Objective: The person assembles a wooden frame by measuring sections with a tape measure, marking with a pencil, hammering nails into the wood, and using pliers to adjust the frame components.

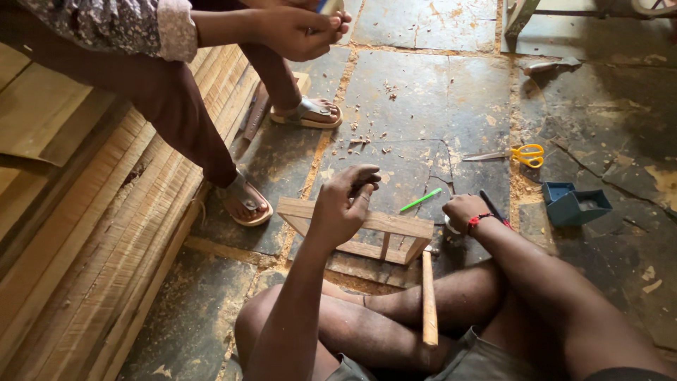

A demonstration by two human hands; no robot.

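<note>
Wooden slats joined into a small frame (367, 233) lie flat on the dark stone floor (423, 92), just ahead of the person's crossed bare legs. The left hand (344, 204) hovers over the frame's near-left part, wrist bent, fingers curled together with the fingertips pinched toward the thumb; whether something small sits between them cannot be told. The right hand (464, 212) rests low at the frame's right end, fingers curled shut around something whitish that is mostly hidden, and a red cord circles the wrist. A dark pen-like stick (491, 206) pokes out just behind that hand. A hammer (429, 296) lies with its pale wooden handle across the person's shin, its head touching the frame's right corner. A green stick (421, 200) lies on the floor just beyond the frame. Farther right, yellow-handled scissors (518, 154) lie open-bladed on the stone, and a small blue box (572, 204) sits near them, well apart from the frame. Wood chips are scattered beyond the frame. On the left, stacked planks (84, 233) run along the floor, and a second person stands against them in sandals (247, 204), dark trousers and a patterned sleeve, their hand (293, 28) closed on a small object at the top edge.
</note>
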